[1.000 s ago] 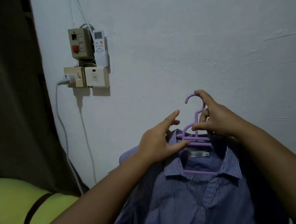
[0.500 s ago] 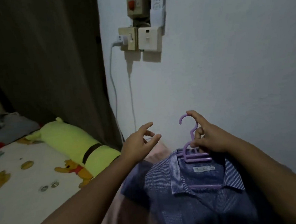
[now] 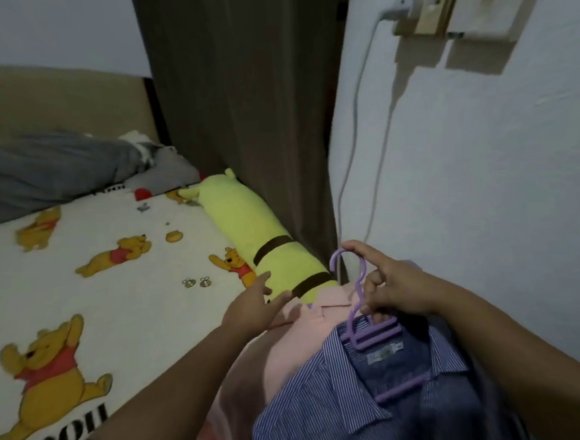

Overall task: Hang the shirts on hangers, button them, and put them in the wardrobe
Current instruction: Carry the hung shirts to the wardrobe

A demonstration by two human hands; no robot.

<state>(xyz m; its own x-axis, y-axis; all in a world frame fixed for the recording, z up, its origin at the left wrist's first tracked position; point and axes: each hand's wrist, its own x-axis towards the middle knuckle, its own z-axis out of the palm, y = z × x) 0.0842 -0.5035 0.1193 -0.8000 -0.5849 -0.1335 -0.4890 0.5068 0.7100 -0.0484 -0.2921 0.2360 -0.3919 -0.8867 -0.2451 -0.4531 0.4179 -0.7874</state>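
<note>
A: What changed?

B: My left hand (image 3: 253,310) has let go of the blue striped shirt (image 3: 332,399) and now reaches, fingers spread, over the pink shirt (image 3: 283,344) near the bed's right edge.

A: And the right hand (image 3: 398,289)?

B: Still pinching the purple hanger (image 3: 368,331) inside the blue collar. Buttoning comes next, I judge.

a home bedroom: a bed (image 3: 122,300) with a cartoon bear sheet fills the left of the frame, with a long yellow pillow (image 3: 248,236) along its edge, a grey blanket (image 3: 48,171) at upper left, a brown curtain (image 3: 246,102) at top centre, and a wall socket (image 3: 418,8) at upper right.
</note>
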